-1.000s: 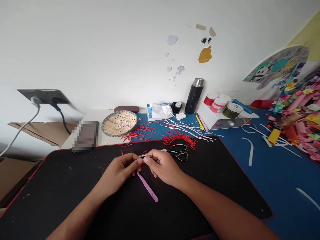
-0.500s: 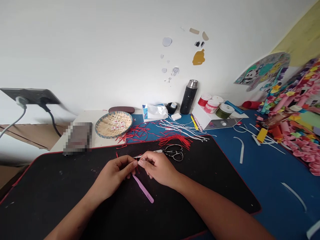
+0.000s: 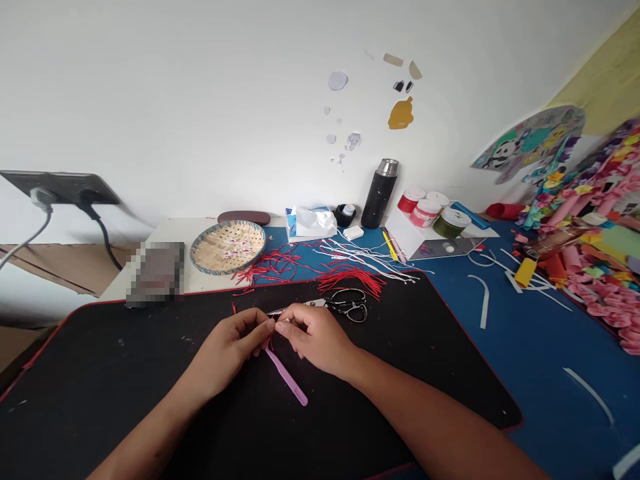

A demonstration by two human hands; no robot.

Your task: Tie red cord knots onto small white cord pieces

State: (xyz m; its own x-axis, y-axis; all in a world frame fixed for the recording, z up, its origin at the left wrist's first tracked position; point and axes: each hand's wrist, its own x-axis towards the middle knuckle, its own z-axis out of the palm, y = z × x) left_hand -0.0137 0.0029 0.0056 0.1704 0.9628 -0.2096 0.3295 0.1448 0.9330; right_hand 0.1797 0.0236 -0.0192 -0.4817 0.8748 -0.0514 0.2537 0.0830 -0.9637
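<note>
My left hand (image 3: 235, 347) and my right hand (image 3: 317, 337) meet fingertip to fingertip over the black mat (image 3: 125, 373). Both pinch a short red strip (image 3: 271, 341) between thumb and forefinger. A pink tweezers-like tool (image 3: 287, 377) lies on the mat just under the fingers. Black-handled scissors (image 3: 345, 305) lie right behind my right hand. Beyond them are a pile of red strips (image 3: 353, 279) and a bundle of white strips (image 3: 370, 255).
A woven basket (image 3: 227, 246) with small flowers stands at the back left. A tissue pack (image 3: 309, 222), a black flask (image 3: 379, 193), ribbon rolls (image 3: 435, 210) and colourful paper crafts (image 3: 590, 253) line the back and right. Paper scraps (image 3: 483, 300) lie on the blue mat. A blurred dark object (image 3: 155, 273) sits left.
The view shifted slightly to the right early on. My hands stay pinched together on the red strip, with only small finger movement.
</note>
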